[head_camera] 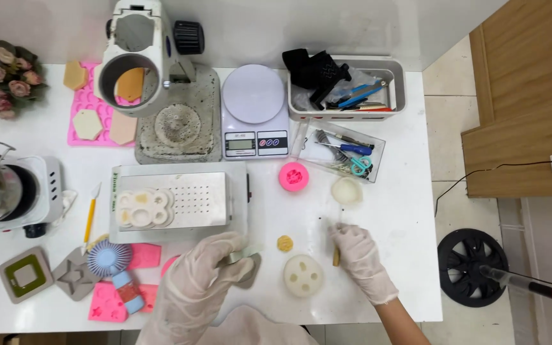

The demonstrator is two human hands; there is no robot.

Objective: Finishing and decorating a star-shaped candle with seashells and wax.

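Note:
Both my hands wear thin white gloves. My left hand [209,271] is closed on a small pale green piece [245,253] near the table's front edge, above a grey mould partly hidden beneath it. My right hand [359,255] grips a slim brown stick tool [336,256] pointing down at the table. Between the hands lie a small yellow flower-shaped cast [285,243] and a round cream silicone mould [303,275]. A pink round mould [294,176] and a cream cup-shaped mould [346,190] sit farther back.
A metal perforated plate [196,198] carries a white mould. Behind stand a digital scale [254,112], a stand with a ring lamp [137,64], two tool trays [346,86], a pink mould mat [91,118], a small hotplate with a pot [7,191], and a hand fan [105,257].

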